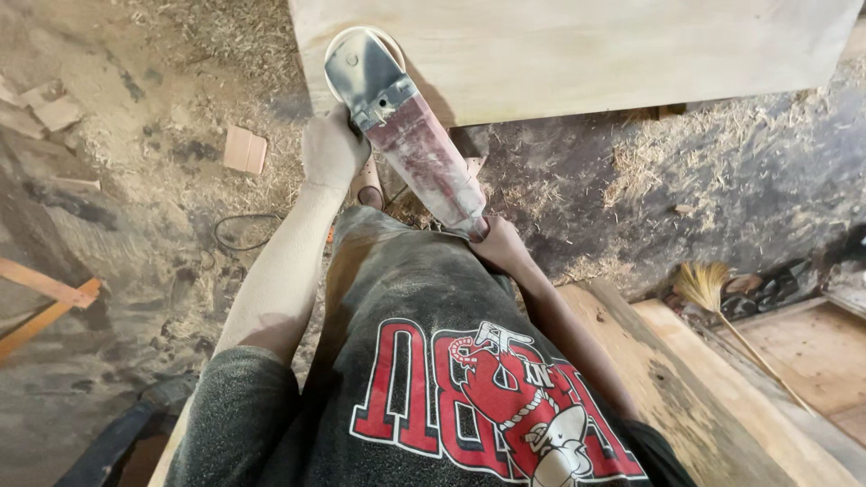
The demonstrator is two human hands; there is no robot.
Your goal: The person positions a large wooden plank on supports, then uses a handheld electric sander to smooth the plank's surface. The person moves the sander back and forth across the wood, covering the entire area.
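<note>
A dusty red angle grinder (417,149) with a grey metal head points up and away from me, its disc end resting on the near edge of a pale plywood board (577,50). My left hand (330,149), coated in pale dust, grips the tool's side just below the head. My right hand (498,245) is closed around the rear end of the grinder's body, close to my dark printed shirt. The disc itself is mostly hidden under the head.
Sawdust and wood shavings cover the dirt floor. A small wood block (244,150) and a loop of cable (242,231) lie at left. Wooden planks (686,379) run at lower right beside a straw broom (722,311). Orange wood strips (45,293) sit at far left.
</note>
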